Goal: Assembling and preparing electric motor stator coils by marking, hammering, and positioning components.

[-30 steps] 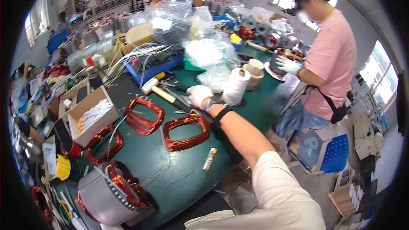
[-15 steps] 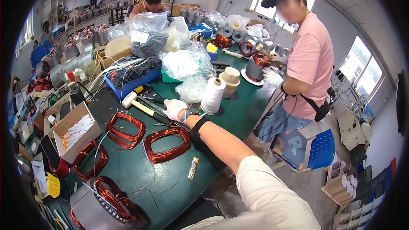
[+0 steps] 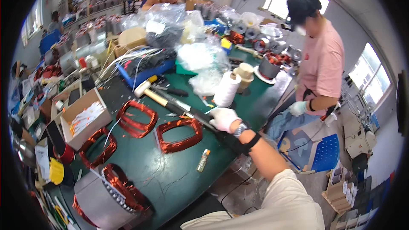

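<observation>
My right hand (image 3: 226,120), in a white glove with a watch and black band at the wrist, is over the right part of the green table. Its fingers look closed on a long dark tool (image 3: 234,141), blurred, whose exact kind I cannot make out. Beyond the hand stands a cone of white thread (image 3: 227,89). To its left lie a mallet (image 3: 152,96) with a pale handle and a coil of copper wire (image 3: 179,135), with a second copper coil (image 3: 136,119) farther left. My left hand is outside the view.
A wound motor stator (image 3: 106,198) lies at the near left, below another coil (image 3: 98,148). An open box (image 3: 85,117) holds white strips. A lighter (image 3: 203,160) lies near the table edge. A co-worker in pink (image 3: 321,55) stands at right by another stator (image 3: 269,66).
My right hand has moved right and toward me, away from the mallet, and a dark tool has moved with it. The co-worker's hand has dropped from the far stator. The view has shifted slightly.
</observation>
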Tool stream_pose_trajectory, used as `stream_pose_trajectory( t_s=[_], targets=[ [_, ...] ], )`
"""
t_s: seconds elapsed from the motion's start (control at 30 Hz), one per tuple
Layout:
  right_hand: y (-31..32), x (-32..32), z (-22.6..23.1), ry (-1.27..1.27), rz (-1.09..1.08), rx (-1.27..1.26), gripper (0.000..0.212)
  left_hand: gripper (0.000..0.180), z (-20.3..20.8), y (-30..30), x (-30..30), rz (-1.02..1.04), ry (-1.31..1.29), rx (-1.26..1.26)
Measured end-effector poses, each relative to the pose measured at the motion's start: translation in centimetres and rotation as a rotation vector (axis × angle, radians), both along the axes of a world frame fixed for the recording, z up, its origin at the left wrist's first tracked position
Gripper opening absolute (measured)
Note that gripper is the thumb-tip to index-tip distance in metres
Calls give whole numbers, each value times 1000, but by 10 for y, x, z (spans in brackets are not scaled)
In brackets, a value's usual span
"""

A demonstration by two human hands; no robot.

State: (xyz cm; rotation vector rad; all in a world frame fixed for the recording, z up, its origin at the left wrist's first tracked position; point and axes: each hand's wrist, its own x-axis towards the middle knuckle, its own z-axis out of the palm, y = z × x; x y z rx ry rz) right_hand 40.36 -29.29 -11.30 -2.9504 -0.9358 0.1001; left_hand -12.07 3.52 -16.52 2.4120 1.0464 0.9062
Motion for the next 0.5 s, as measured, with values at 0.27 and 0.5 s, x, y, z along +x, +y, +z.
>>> stream_pose_trajectory(
  t_s=[0.27,0.5],
  targets=[
    [-16,-8,3,155,-108,152,36,20,-16,9,-13,-13,66,-4],
    [-24,6,-21,-163,-52,296,26,34,-72,15,-62,30,-48,-226]
  ],
)
